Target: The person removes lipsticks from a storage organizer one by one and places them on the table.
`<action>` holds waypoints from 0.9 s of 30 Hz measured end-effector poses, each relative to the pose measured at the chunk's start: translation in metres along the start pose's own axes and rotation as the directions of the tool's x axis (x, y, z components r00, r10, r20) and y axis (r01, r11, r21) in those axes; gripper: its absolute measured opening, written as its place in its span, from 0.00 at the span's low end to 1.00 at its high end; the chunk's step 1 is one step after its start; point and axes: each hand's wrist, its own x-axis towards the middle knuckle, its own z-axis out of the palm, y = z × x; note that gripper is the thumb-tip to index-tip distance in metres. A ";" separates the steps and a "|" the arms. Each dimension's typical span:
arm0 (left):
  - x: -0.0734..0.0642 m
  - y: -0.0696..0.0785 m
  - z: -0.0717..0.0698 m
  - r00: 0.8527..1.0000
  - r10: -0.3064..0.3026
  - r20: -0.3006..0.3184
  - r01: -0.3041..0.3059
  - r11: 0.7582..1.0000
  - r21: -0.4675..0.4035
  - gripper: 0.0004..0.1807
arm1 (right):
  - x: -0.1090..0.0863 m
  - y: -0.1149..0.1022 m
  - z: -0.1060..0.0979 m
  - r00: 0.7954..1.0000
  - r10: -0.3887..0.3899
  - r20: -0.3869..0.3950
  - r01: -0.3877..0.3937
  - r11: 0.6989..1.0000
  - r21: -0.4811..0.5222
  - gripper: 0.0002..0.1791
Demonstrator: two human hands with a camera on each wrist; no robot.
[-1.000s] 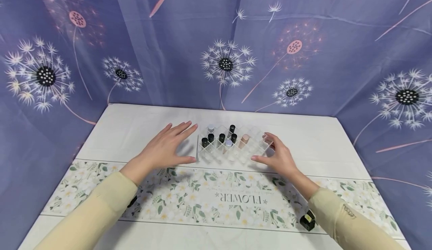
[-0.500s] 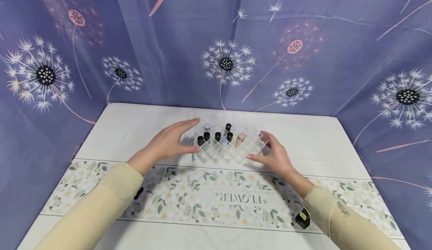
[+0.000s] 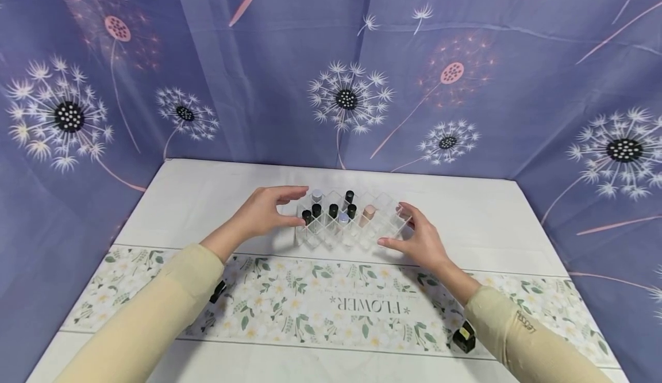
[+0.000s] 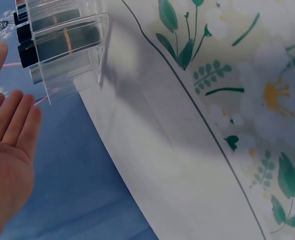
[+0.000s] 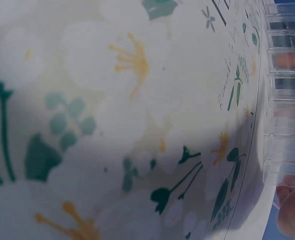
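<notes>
A clear acrylic lipstick organizer [image 3: 388,222] with diamond-shaped slots stands on the white table, centred in the head view. Several black-capped tubes [image 3: 333,210] stand in its left half, along with a lavender-capped tube [image 3: 343,218], a grey-capped one [image 3: 316,195] and a pinkish-beige one [image 3: 368,214]. My right hand [image 3: 426,239] grips the organizer's right end, thumb in front and fingers behind. At the left end, my left hand [image 3: 261,213] has its thumb and fingers spread to either side of the corner. In the left wrist view the left fingers [image 4: 17,120] look extended, beside the organizer [image 4: 70,70].
A floral strip printed FLOWER [image 3: 372,303] crosses the table in front of the organizer. Purple dandelion curtains [image 3: 258,113] hang behind and at both sides. A small black device [image 3: 464,337] sits by the right sleeve, another black piece [image 3: 218,292] by the left.
The organizer has slid slightly left together with my right hand. My left hand has moved right to the organizer's left end, and its spread fingers have drawn closer together.
</notes>
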 end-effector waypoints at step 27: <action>0.010 -0.008 0.010 0.999 0.049 0.002 -0.049 0.996 0.072 0.25 | 0.000 0.000 0.001 1.000 0.008 -0.005 -0.007 1.000 0.016 0.61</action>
